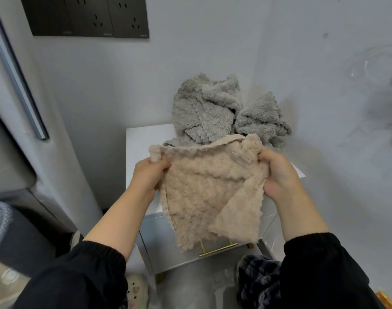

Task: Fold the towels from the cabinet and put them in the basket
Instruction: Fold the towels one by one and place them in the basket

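One view, head-worn, wide-angle (straight lines lean near the frame edges). Looks forward and steeply down from above the forearms. Very near: left hand and right hand, gripping a beige towel, fill mid-frame. White cabinet just beyond. Far: grey wall, socket panel upper left. Nearest edge: black sleeves.

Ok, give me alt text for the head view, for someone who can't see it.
A person holds a beige towel spread by its upper corners, left hand and right hand each with a grip on one corner, in front of a white cabinet. Crumpled grey towels lie heaped on its top.
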Motion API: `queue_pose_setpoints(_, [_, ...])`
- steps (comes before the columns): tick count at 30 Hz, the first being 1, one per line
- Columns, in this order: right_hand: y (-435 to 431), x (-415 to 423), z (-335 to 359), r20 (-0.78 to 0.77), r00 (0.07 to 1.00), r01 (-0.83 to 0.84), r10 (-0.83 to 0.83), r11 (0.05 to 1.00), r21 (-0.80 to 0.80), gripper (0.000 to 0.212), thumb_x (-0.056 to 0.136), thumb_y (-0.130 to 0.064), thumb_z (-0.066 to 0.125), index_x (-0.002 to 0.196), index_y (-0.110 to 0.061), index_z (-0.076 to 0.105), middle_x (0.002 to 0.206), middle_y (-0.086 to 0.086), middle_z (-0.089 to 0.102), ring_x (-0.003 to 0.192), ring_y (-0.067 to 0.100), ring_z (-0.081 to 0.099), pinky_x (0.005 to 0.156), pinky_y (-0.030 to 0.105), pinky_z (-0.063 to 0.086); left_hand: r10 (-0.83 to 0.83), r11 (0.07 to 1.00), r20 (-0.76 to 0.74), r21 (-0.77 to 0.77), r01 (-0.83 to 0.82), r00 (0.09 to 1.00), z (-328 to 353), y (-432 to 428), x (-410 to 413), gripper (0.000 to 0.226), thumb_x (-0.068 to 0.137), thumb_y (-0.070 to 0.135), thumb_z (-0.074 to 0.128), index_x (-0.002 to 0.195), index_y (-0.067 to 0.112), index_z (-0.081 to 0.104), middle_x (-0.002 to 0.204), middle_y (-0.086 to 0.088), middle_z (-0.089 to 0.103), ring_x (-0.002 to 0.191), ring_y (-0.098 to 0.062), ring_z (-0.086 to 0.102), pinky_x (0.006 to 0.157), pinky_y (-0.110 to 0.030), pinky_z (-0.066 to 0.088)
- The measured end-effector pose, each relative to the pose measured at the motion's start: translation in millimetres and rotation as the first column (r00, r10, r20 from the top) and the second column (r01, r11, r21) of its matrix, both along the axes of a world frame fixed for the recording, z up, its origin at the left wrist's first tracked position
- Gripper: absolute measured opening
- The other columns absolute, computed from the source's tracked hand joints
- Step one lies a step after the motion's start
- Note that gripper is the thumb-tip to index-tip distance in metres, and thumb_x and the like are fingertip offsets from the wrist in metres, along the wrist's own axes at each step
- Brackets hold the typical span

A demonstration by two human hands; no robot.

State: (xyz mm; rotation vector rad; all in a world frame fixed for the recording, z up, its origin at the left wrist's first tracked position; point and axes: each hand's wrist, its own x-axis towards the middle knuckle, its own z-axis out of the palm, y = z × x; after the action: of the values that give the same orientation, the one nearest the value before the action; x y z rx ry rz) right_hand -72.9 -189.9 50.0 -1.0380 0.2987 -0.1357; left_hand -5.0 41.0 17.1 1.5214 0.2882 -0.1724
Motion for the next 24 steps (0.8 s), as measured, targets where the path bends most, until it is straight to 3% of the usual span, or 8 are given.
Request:
queue_pose_setpoints(3, [-13, 2, -2, -0.044, 0.996, 0.080, -0.080, 0.997, -0.007, 0.026, 0.089, -0.001, 0.048, 0.111, 0.000, 0.062, 0.108, 0.021, 0.066, 0.101, 0.036, 0.064, 0.088, 0.046, 0.053, 0.006, 0.994, 0.131, 0.106, -0.020, 0.991, 0, 8, 8, 0.009, 0.084, 0.000, 0.053, 0.083, 0.006, 0.058, 0.076, -0.012, 0.055, 0.069, -0.022, 0.051, 0.065, -0.035, 0.047])
queue_pose_setpoints(5, [-21, 2, -2, -0.001, 0.992, 0.124, -0.124, 0.992, -0.032, 0.036, 0.085, 0.011, 0.048, 0.113, -0.007, 0.062, 0.114, 0.018, 0.065, 0.101, 0.034, 0.066, 0.081, 0.047, 0.056, 0.007, 0.992, 0.173, 0.122, -0.028, 0.985, 0, 11, 10, 0.014, 0.087, 0.001, 0.053, 0.076, 0.007, 0.057, 0.072, -0.010, 0.056, 0.067, -0.021, 0.052, 0.066, -0.035, 0.051])
queue_pose_setpoints(8, [-30, -3, 3, 0.076, 0.990, 0.116, -0.116, 0.993, -0.005, 0.055, 0.079, 0.023, 0.043, 0.117, -0.013, 0.059, 0.107, 0.011, 0.070, 0.092, 0.029, 0.070, 0.074, 0.043, 0.059, -0.024, 0.993, 0.090, -0.116, 0.035, 0.996, 6, 13, 10, 0.016, 0.096, 0.012, 0.053, 0.088, 0.008, 0.066, 0.068, -0.004, 0.067, 0.065, -0.019, 0.061, 0.062, -0.030, 0.051])
queue_pose_setpoints(11, [-37, -7, 7, 0.098, 0.995, -0.021, 0.021, 1.000, -0.006, 0.059, 0.076, 0.023, 0.040, 0.122, -0.011, 0.055, 0.100, 0.011, 0.069, 0.084, 0.026, 0.071, 0.067, 0.037, 0.060, -0.152, 0.911, -0.012, -0.390, 0.135, 0.988, 15, 16, 9, 0.023, 0.099, 0.025, 0.050, 0.105, 0.009, 0.065, 0.093, -0.010, 0.074, 0.086, -0.024, 0.071, 0.069, -0.037, 0.058])
queue_pose_setpoints(17, [-43, -11, -7, -0.089, 0.902, -0.424, 0.422, 0.905, -0.015, 0.104, 0.029, 0.000, 0.093, 0.126, -0.014, 0.058, 0.118, 0.020, 0.065, 0.103, 0.033, 0.066, 0.074, 0.042, 0.058, -0.217, 0.899, 0.055, -0.379, 0.222, 0.975, 16, 11, 2, 0.025, 0.101, 0.022, 0.044, 0.112, 0.008, 0.062, 0.101, -0.013, 0.072, 0.094, -0.026, 0.070, 0.080, -0.039, 0.055])
queue_pose_setpoints(19, [-37, -11, -8, -0.192, 0.875, -0.458, 0.444, 0.889, -0.032, 0.094, 0.039, -0.012, 0.096, 0.125, -0.014, 0.059, 0.118, 0.019, 0.066, 0.104, 0.031, 0.066, 0.076, 0.041, 0.058, -0.222, 0.890, 0.057, -0.395, 0.226, 0.973, 16, 9, 1, 0.024, 0.101, 0.017, 0.043, 0.112, 0.008, 0.062, 0.097, -0.011, 0.073, 0.089, -0.024, 0.071, 0.073, -0.036, 0.057])
queue_pose_setpoints(22, [-20, -8, -9, -0.404, 0.836, -0.479, 0.372, 0.853, -0.206, 0.037, 0.082, -0.032, 0.071, 0.115, -0.018, 0.061, 0.104, 0.012, 0.071, 0.095, 0.026, 0.069, 0.081, 0.039, 0.057, -0.232, 0.877, 0.066, -0.417, 0.238, 0.970, 19, 7, -1, 0.023, 0.102, 0.011, 0.040, 0.107, 0.008, 0.063, 0.086, -0.009, 0.074, 0.077, -0.020, 0.072, 0.060, -0.030, 0.058])
queue_pose_setpoints(24, [-13, -5, -15, -0.494, 0.817, -0.504, 0.298, 0.785, -0.360, 0.031, 0.086, -0.027, 0.066, 0.115, -0.017, 0.060, 0.102, 0.009, 0.070, 0.092, 0.021, 0.068, 0.078, 0.033, 0.057, -0.229, 0.884, 0.067, -0.404, 0.236, 0.971, 20, 5, -3, 0.024, 0.102, 0.012, 0.039, 0.103, 0.009, 0.063, 0.082, -0.007, 0.074, 0.073, -0.018, 0.072, 0.057, -0.028, 0.057])
